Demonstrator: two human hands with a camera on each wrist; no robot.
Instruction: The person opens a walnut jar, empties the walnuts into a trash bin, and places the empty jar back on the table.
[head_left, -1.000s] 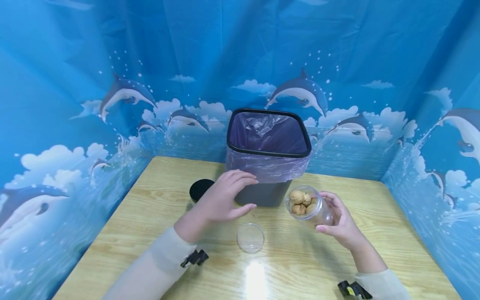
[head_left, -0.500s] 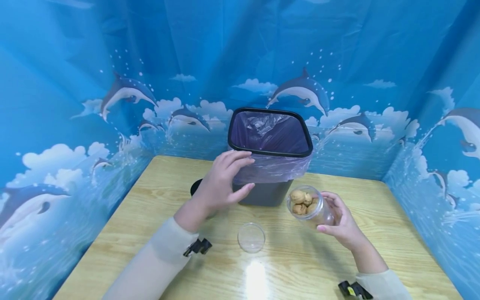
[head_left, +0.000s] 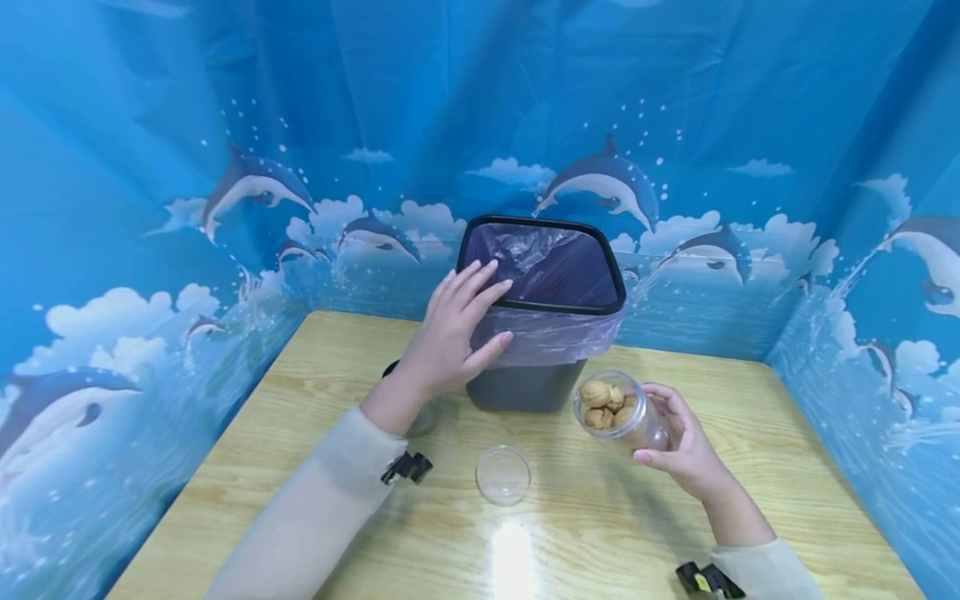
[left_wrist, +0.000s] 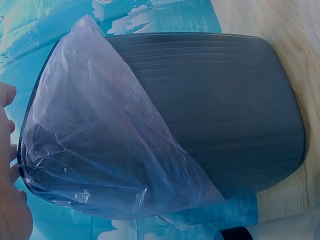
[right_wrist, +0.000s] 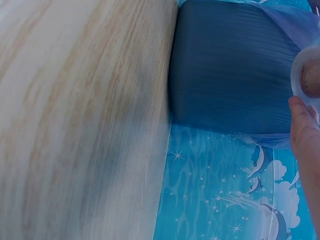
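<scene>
My right hand [head_left: 682, 446] grips a clear plastic jar [head_left: 651, 432] of walnuts [head_left: 606, 404], held above the table's right half. The jar leans with its uncovered mouth toward the bin side, and several nuts show inside. My left hand [head_left: 450, 333], fingers extended and thumb apart, is at the front left rim of a grey trash bin [head_left: 525, 387]. In the left wrist view its fingertips [left_wrist: 14, 172] lie right beside that rim. A purple plastic bag [left_wrist: 110, 135] lines the bin and folds down over its outside. Only the edge of the jar shows in the right wrist view.
A clear round lid [head_left: 502, 475] lies on the wooden table [head_left: 570, 533] between the forearms. Behind my left wrist, partly hidden, stands a clear container with a black top [head_left: 389, 367]. A blue dolphin-print curtain [head_left: 375, 100] surrounds the table's back and sides.
My left hand has moved forward and up, from in front of the bin to its rim. The right hand and the jar of walnuts have stayed in place.
</scene>
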